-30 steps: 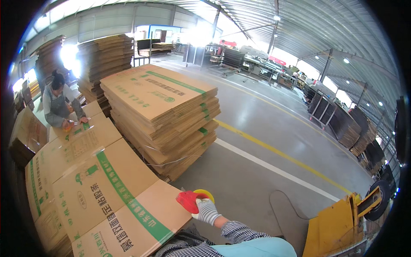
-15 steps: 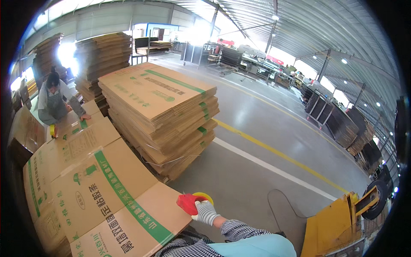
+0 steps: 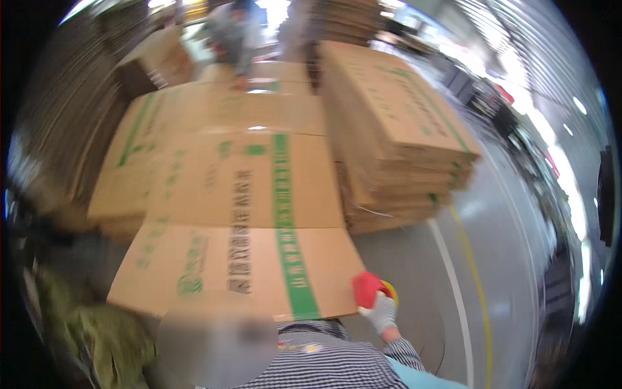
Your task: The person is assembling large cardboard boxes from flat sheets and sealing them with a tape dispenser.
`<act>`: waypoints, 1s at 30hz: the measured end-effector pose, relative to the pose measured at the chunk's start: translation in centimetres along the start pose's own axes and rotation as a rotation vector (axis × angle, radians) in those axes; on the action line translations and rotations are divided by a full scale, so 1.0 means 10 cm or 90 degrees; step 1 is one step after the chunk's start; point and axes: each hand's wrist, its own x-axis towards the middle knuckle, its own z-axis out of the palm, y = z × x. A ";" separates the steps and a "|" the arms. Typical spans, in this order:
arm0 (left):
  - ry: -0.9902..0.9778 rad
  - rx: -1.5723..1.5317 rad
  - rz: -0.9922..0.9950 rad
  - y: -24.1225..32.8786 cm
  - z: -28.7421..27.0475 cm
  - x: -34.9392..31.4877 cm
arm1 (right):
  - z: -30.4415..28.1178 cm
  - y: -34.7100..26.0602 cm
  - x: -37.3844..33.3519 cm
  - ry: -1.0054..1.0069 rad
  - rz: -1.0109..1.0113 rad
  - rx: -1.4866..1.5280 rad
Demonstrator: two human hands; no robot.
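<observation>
My right hand (image 3: 381, 314), in a white glove with grey stripes, grips a red tape dispenser (image 3: 367, 289) with a yellow roll. It is at the near right corner of a large printed cardboard sheet (image 3: 259, 194). The sheet lies spread out in front of me, with green bands, dark printing and cross creases. Its near panel reaches close to my checked clothing. My left hand is not in view; a round blurred patch covers part of the lower edge.
A tall stack of flattened cartons (image 3: 395, 129) stands right of the sheet. Across the far end a blurred co-worker (image 3: 227, 39) leans over the cardboard. More cardboard stacks (image 3: 71, 110) rise at left. Olive-green cloth (image 3: 110, 343) lies at lower left. Floor lines run at right.
The view has swung left, so the sheet and carton stack appear farther right and the sheet now lies straight ahead. The right hand still holds the tape dispenser near the sheet's corner.
</observation>
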 end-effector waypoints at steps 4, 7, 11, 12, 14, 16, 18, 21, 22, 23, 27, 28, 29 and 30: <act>0.200 0.044 0.157 -0.09 0.09 -0.04 | 0.10 0.08 0.12 -0.147 0.048 -0.051; 0.193 -0.035 0.158 -0.09 0.06 -0.10 | 0.37 0.13 0.32 -0.227 0.056 -0.118; 0.059 0.041 0.339 0.55 0.62 0.24 | 0.27 -0.09 0.98 -0.177 0.075 0.053; 0.044 0.064 0.369 0.73 0.44 0.79 | 0.24 -0.16 1.24 -0.141 0.050 0.108; 0.037 0.043 0.356 1.13 0.57 1.62 | 0.27 -0.19 1.61 -0.114 0.036 0.162; 0.053 0.079 0.355 1.47 0.70 2.46 | 0.30 -0.20 2.00 -0.139 0.004 0.254; 0.206 0.415 0.391 1.84 0.59 3.15 | 0.29 -0.49 2.21 -0.180 -0.011 0.260; 0.143 0.072 0.377 2.12 -0.15 3.61 | 0.30 -0.81 2.32 -0.197 -0.132 0.165; 0.126 0.083 0.357 2.07 0.05 3.75 | 0.32 -0.73 2.37 -0.243 -0.095 0.153; 0.145 -0.061 0.326 1.96 0.32 3.82 | 0.33 -0.60 2.32 -0.286 -0.043 0.143; 0.105 -0.271 0.323 1.97 0.72 3.83 | 0.35 -0.25 2.23 -0.293 0.054 0.126; 0.093 -0.250 0.338 2.01 0.69 3.78 | 0.38 -0.16 2.18 -0.297 0.067 0.096; 0.091 -0.238 0.325 1.99 0.80 3.76 | 0.38 -0.08 2.13 -0.294 0.083 0.062; 0.091 -0.221 0.307 1.98 0.92 3.73 | 0.32 0.01 2.04 -0.320 0.127 0.044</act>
